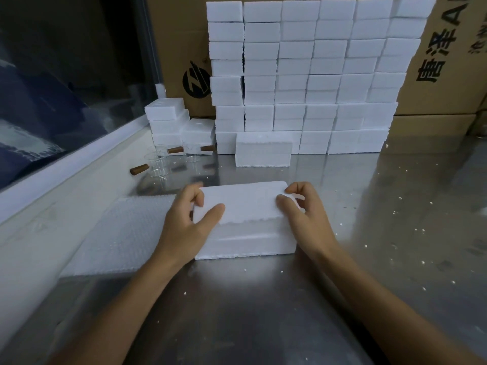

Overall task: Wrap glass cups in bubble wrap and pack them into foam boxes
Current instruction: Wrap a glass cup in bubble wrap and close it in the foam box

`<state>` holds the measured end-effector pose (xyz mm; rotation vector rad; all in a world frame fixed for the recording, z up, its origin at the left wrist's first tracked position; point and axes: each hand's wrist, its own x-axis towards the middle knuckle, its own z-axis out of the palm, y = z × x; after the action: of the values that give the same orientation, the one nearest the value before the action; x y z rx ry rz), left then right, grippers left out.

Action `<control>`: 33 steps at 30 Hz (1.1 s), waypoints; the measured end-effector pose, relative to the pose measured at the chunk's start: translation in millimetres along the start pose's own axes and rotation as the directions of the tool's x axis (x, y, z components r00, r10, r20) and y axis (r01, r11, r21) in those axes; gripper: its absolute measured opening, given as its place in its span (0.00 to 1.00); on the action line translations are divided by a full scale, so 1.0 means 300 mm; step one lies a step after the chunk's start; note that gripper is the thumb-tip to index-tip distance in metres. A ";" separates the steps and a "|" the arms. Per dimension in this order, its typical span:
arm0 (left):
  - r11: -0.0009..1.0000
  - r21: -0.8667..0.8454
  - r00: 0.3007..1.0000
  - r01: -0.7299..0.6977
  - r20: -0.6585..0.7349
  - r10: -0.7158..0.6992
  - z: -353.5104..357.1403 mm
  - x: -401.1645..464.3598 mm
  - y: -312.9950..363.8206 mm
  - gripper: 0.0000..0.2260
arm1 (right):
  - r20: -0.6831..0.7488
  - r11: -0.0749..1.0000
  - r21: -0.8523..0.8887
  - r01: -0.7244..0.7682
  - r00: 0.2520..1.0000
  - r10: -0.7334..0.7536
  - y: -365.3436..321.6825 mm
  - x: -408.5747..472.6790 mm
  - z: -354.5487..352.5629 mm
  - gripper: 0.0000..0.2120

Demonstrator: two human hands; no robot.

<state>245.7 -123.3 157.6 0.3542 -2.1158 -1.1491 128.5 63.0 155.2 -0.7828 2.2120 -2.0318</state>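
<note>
Foam box: a white foam box [245, 222] sits on the shiny metal table [263, 312], right in front of the person. Its lid is on top, and a jagged seam runs along the front.
Left hand: the left hand [184, 219] holds the left end of the lid, thumb on top and fingers curled round the edge.
Right hand: the right hand [305, 209] pinches the right end of the lid with bent fingers.
How the box feels: I think it is very light and stiff, but crumbly. White crumbs lie all over the table. Squeeze it softly at both ends.
Glass cups: three clear glass cups [158, 164] with brown handles stand near the window ledge, well apart from the hands. They look thin, slippery and easy to break. The handle or the whole body is the best place to hold.
Bubble wrap: a sheet of bubble wrap [126, 233] lies flat just left of the box. It is soft and floppy.
Inside the box: hidden, so I cannot tell if a cup is in it.
More boxes: a big stack of foam boxes [303, 75] stands behind, in front of cardboard cartons [448, 61].
</note>
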 end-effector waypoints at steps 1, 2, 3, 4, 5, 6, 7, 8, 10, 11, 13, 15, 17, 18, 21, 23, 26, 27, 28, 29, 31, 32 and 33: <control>1.000 -0.012 0.999 0.027 0.042 -0.027 0.003 -0.002 -0.003 0.17 | 0.034 0.999 0.013 -0.033 0.999 0.032 0.002 0.004 -0.004 0.04; 0.998 -0.020 0.997 0.052 0.065 -0.050 0.007 -0.003 -0.006 0.18 | 0.062 0.998 0.019 -0.055 0.997 0.053 0.003 0.005 -0.007 0.04; 0.998 -0.016 0.995 0.064 0.075 -0.063 0.008 -0.003 -0.007 0.18 | 0.085 0.998 0.012 -0.065 0.994 0.064 0.003 0.007 -0.012 0.04; 0.998 0.001 0.995 0.060 0.079 -0.059 0.007 -0.001 -0.008 0.19 | 0.112 0.997 -0.002 -0.071 0.991 0.070 0.002 0.009 -0.015 0.05; 0.999 0.021 0.995 0.050 0.083 -0.052 0.003 0.001 -0.006 0.19 | 0.146 0.997 -0.016 -0.078 0.986 0.080 0.000 0.010 -0.019 0.07; 0.998 0.027 0.995 0.048 0.088 -0.050 -0.004 0.006 -0.006 0.20 | 0.184 0.996 -0.032 -0.087 0.979 0.091 -0.002 0.010 -0.024 0.09; 0.998 0.013 0.993 0.060 0.099 -0.061 -0.015 0.012 -0.007 0.21 | 0.221 0.995 -0.046 -0.090 0.970 0.098 -0.004 0.010 -0.029 0.13; 0.997 -0.015 0.990 0.081 0.116 -0.078 -0.026 0.018 -0.010 0.22 | 0.259 0.994 -0.059 -0.088 0.961 0.100 -0.007 0.009 -0.034 0.17; 0.990 -0.074 0.981 0.119 0.164 -0.106 -0.048 0.029 -0.019 0.24 | 0.324 0.994 -0.092 -0.058 0.942 0.085 -0.011 0.006 -0.040 0.27; 0.986 -0.105 0.977 0.127 0.185 -0.106 -0.057 0.033 -0.023 0.26 | 0.348 0.993 -0.120 -0.025 0.935 0.065 -0.009 0.005 -0.042 0.32; 0.982 -0.150 0.970 0.114 0.231 -0.078 -0.072 0.037 -0.028 0.33 | 0.385 0.985 -0.169 0.046 0.922 0.024 0.001 0.007 -0.048 0.39; 0.981 -0.150 0.950 0.124 0.302 -0.074 -0.089 0.039 -0.034 0.37 | 0.413 0.981 -0.179 0.071 0.911 0.010 0.007 0.012 -0.059 0.41; 0.984 -0.103 0.924 0.145 0.369 -0.097 -0.109 0.043 -0.041 0.36 | 0.427 0.980 -0.184 0.078 0.904 0.008 0.008 0.017 -0.071 0.42; 0.985 -0.083 0.913 0.149 0.394 -0.105 -0.117 0.046 -0.046 0.36 | 0.428 0.977 -0.194 0.083 0.904 0.008 0.006 0.019 -0.075 0.42; 0.985 -0.076 0.898 0.153 0.427 -0.106 -0.132 0.051 -0.058 0.37 | 0.418 0.971 -0.223 0.092 0.908 0.010 -0.003 0.024 -0.080 0.42; 0.984 -0.102 0.894 0.149 0.439 -0.090 -0.133 0.054 -0.065 0.37 | 0.420 0.964 -0.244 0.105 0.907 0.008 -0.005 0.032 -0.086 0.41; 0.983 -0.113 0.889 0.147 0.452 -0.080 -0.136 0.057 -0.079 0.37 | 0.434 0.957 -0.269 0.108 0.901 0.021 -0.007 0.043 -0.090 0.40; 0.983 -0.116 0.887 0.144 0.455 -0.077 -0.135 0.057 -0.081 0.37 | 0.438 0.956 -0.272 0.108 0.899 0.023 -0.006 0.046 -0.092 0.40; 0.983 -0.117 0.887 0.139 0.457 -0.071 -0.134 0.057 -0.083 0.37 | 0.442 0.955 -0.276 0.111 0.896 0.024 -0.005 0.048 -0.094 0.40; 0.984 -0.116 0.887 0.134 0.457 -0.067 -0.133 0.056 -0.084 0.37 | 0.445 0.953 -0.281 0.115 0.895 0.023 -0.004 0.048 -0.096 0.40; 0.986 -0.114 0.891 0.123 0.451 -0.059 -0.134 0.058 -0.086 0.36 | 0.446 0.951 -0.287 0.120 0.895 0.022 -0.002 0.049 -0.098 0.40; 0.986 -0.115 0.893 0.120 0.448 -0.056 -0.134 0.059 -0.086 0.36 | 0.446 0.952 -0.283 0.117 0.895 0.022 -0.001 0.048 -0.099 0.40; 0.986 -0.114 0.893 0.121 0.446 -0.058 -0.134 0.059 -0.083 0.36 | 0.448 0.955 -0.274 0.114 0.894 0.022 0.002 0.047 -0.100 0.40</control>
<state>258.4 -172.2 159.9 0.1320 -2.4056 -1.5401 105.3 85.2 163.2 -1.1996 2.2453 -1.3566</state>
